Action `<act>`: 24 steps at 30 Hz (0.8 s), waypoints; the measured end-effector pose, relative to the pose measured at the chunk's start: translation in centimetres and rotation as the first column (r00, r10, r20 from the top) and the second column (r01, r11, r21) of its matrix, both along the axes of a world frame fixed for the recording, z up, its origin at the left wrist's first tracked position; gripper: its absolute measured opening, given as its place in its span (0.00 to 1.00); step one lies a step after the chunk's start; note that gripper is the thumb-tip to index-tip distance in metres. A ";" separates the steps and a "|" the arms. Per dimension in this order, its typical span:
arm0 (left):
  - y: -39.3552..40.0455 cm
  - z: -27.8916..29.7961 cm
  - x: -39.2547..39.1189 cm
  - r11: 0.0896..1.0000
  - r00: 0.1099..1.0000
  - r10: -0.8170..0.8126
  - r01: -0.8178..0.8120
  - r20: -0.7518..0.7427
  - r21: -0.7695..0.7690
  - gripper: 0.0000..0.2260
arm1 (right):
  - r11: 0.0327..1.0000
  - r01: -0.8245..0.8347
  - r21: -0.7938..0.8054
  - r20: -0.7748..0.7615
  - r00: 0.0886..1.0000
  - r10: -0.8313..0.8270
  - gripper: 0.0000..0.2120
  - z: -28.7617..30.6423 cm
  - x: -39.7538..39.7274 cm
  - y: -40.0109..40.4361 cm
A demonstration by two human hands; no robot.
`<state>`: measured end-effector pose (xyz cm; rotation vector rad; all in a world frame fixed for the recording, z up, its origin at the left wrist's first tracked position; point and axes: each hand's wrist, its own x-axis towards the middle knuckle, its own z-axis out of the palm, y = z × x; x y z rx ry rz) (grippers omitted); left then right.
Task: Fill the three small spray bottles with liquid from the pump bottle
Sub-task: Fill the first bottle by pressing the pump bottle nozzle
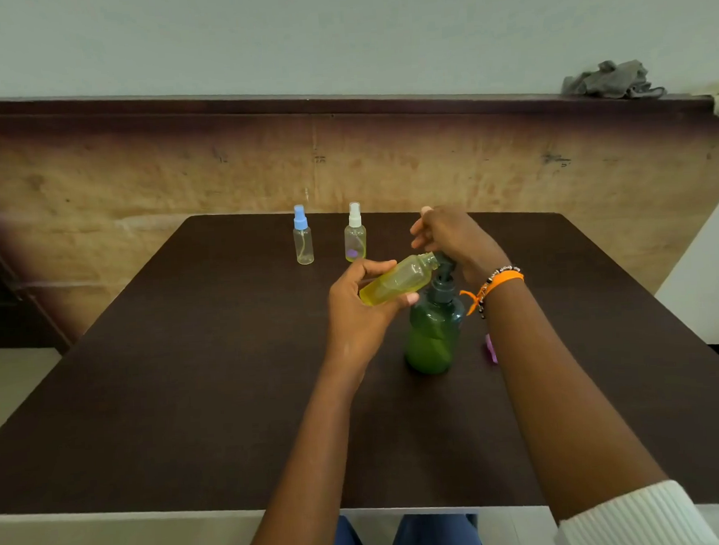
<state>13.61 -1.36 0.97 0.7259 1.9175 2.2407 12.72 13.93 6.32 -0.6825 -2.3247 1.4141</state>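
Note:
My left hand grips an uncapped small spray bottle, tilted with its open neck against the nozzle of the green pump bottle. Yellowish liquid lies in the tilted bottle. My right hand rests on top of the dark pump head, palm down, fingers loosely bent. Two more small spray bottles stand upright at the far side of the table: one with a blue cap, and one with a white cap that holds some yellowish liquid.
The dark brown table runs up to a wooden panel at the back. A small purple object, perhaps the removed spray cap, lies right of the pump bottle, partly behind my right forearm. Rags sit on the ledge at the far right.

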 end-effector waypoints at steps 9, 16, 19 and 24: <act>0.1 -0.5 -0.2 1.000 1.000 0.008 -0.008 -0.009 -0.023 0.17 | 0.992 0.069 0.109 0.126 0.989 -0.083 0.25 -1.5 0.3 0.2; -0.2 -0.1 0.1 1.000 1.000 0.010 -0.010 -0.003 0.002 0.16 | 0.976 0.033 0.213 0.156 0.985 -0.068 0.28 -0.5 0.1 -0.1; -0.2 -0.1 0.0 1.000 1.000 0.008 -0.008 -0.002 0.007 0.16 | 0.973 0.054 0.223 0.139 0.986 -0.087 0.29 -0.4 0.2 -0.1; 0.0 -0.5 -0.2 1.000 1.000 0.013 -0.013 -0.009 -0.011 0.17 | 0.979 0.118 0.167 0.113 0.984 -0.137 0.29 -1.5 0.4 0.0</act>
